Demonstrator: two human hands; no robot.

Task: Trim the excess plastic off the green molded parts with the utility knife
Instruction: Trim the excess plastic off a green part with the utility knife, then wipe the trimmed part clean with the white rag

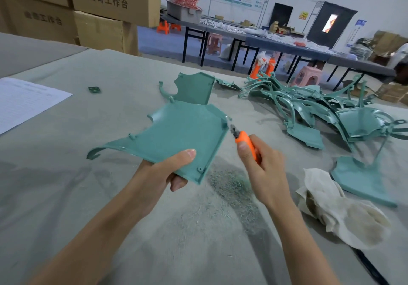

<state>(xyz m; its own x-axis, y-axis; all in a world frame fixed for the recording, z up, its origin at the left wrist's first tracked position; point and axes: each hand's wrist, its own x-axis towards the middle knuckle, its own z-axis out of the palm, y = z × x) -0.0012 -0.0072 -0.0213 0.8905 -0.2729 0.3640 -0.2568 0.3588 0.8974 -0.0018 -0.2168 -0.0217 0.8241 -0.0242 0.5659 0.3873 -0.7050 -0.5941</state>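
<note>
While the left hand (167, 172) pinches the near edge of a big green part (183, 134), thumb on top and fingers under, the part is up off the tabletop (110, 196). The right hand (262, 169) is curled around an orange utility knife (245, 140). Its blade is very near the part's right corner. Green shavings (229, 185) lie under this hand. A pile of green parts (309, 108) sits past it, and a rag (337, 214) lies to its right.

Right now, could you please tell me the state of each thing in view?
left hand, gripping the green panel's near edge.
green panel, held above the table.
right hand, gripping the utility knife.
utility knife, blade out, beside the panel's right corner.
green parts pile, heaped on the table.
rag, crumpled on the table.
</note>
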